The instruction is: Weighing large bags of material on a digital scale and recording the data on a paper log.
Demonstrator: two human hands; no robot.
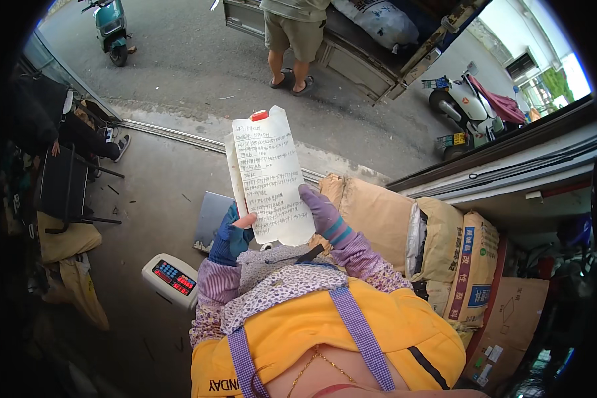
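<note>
Sheets: two or three handwritten paper sheets [270, 176] are standing upright at the middle of the frame, a red clip at their top edge.
Left hand: the blue-gloved left hand [230, 235] is pinching the sheets' lower left edge, bare thumb lying on the paper.
Right hand: the purple-gloved right hand [322, 213] is bracing the lower right edge, fingers flat behind it.
Slip risk: only the bottom edge is being held, so the tall top could be flopping over or catching wind from the open doorway.
Footing: a scale [172, 278] is sitting on the floor at lower left, just beside the person; with eyes on the paper, a step that way could be tripping over it.
Sacks: tan sacks [444, 255] are crowding the right side, narrowing the way.
Street: another person [295, 36] is standing at the top of the frame, well apart.
</note>
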